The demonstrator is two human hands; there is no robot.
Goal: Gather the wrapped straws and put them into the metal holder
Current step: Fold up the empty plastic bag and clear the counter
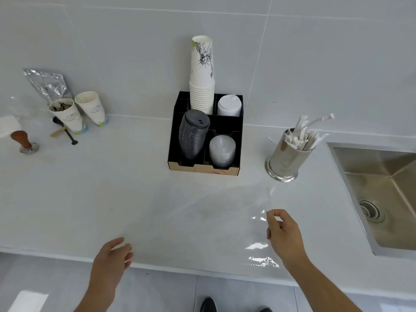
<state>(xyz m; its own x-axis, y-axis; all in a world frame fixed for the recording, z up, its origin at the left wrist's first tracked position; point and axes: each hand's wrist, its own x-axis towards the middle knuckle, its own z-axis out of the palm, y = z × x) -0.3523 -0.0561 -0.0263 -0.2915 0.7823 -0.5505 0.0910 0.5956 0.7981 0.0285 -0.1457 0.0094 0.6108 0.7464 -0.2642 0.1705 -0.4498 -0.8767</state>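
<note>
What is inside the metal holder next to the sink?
The metal holder holds many wrapped straws standing upright, tops sticking out above the rim. Their lower parts and the holder's bottom are hidden by its wall.

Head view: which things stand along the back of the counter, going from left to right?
Coffee tamper → two used paper cups → black cup-and-lid organizer → metal holder with wrapped straws → sink.
</note>
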